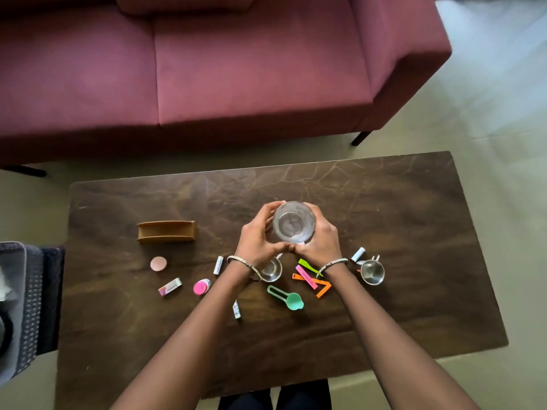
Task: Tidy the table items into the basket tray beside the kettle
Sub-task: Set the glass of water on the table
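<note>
A clear glass jar (293,221) is held over the middle of the dark wooden table (414,217), with my left hand (257,238) and my right hand (321,239) both wrapped around its sides. Below my wrists lie two small steel cups (271,270) (372,272), a green measuring spoon (287,298), and pink, green and orange strips (309,278). To the left are a pink-lidded pot (202,286), a round beige lid (158,263), an eraser (170,287) and small white tubes (218,264). No kettle or basket tray is in view.
A tan cardboard holder (166,231) stands left of my hands. A maroon sofa (222,69) runs along the table's far side. A grey woven object (26,306) sits at the left edge of the frame. Pale floor surrounds the table.
</note>
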